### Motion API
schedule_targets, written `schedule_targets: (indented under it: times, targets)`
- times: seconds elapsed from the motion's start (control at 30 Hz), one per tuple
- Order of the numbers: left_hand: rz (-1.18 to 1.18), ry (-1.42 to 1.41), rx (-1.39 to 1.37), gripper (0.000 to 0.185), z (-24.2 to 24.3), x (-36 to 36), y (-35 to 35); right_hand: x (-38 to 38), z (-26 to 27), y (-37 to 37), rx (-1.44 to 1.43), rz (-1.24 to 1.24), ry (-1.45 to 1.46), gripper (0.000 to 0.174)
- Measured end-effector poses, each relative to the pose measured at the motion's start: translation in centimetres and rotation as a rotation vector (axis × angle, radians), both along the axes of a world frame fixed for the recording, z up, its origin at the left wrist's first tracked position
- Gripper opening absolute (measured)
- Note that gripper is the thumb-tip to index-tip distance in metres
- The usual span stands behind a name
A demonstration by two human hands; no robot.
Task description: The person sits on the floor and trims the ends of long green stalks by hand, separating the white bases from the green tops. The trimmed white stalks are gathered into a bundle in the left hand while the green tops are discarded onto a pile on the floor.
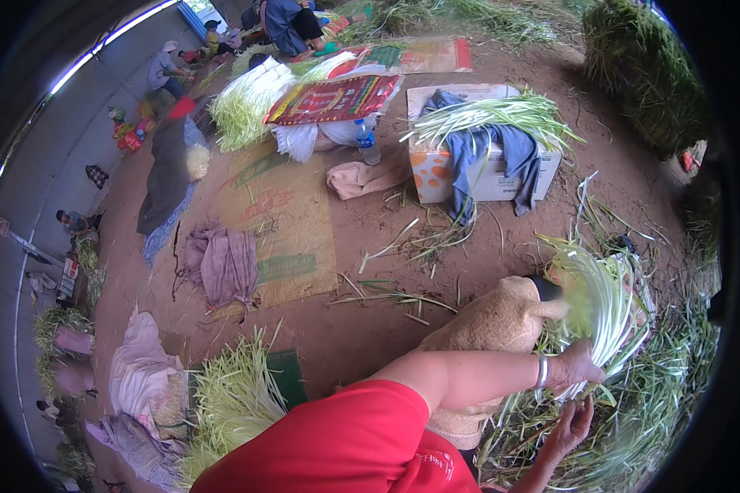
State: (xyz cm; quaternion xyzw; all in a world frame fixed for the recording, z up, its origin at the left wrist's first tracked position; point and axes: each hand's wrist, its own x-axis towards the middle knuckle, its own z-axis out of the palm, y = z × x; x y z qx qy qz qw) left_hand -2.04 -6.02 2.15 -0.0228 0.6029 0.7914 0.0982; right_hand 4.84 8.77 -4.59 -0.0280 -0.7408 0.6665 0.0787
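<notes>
My left hand (576,368), with a silver bracelet (542,370) at its wrist, grips a bundle of long white-and-green leafy stems (607,308), which look like garlic chives. The bundle's far end curves up and away from the fist. Just below that hand, my right hand (568,428) is raised with fingers apart, close to the bundle's lower end; no stem shows clearly in its grasp. Under both hands lies a heap of loose green leaves (641,407). My leg, in a tan textured covering (487,320), is bent beside the bundle.
A cardboard box (490,179) holds a blue cloth and more stems. Near it are a plastic bottle (367,142) and a woven sack (283,228) flat on the dirt floor. Pale stems (234,400) lie at lower left. Other people sit further off; a leafy stack (641,80) rises at upper right.
</notes>
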Motion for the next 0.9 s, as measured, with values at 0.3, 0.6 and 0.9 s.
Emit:
schedule_targets:
  times: [0.3, 0.6, 0.9]
  targets:
    - [0.073, -0.024, 0.070, 0.035, -0.9, -1.0, 0.8, -1.4, 1.9, -0.9, -0.367, -0.167, -0.221, 0.041]
    - [0.100, -0.008, 0.152, 0.031, -0.2, -0.8, 1.4, -2.9, 4.9, -2.4, -0.551, -0.317, -0.089, 0.036]
    - [0.010, -0.121, 0.472, 0.014, 1.0, -2.1, 0.2, 2.9, 5.4, -0.5, -0.081, -0.095, 0.111, 0.010]
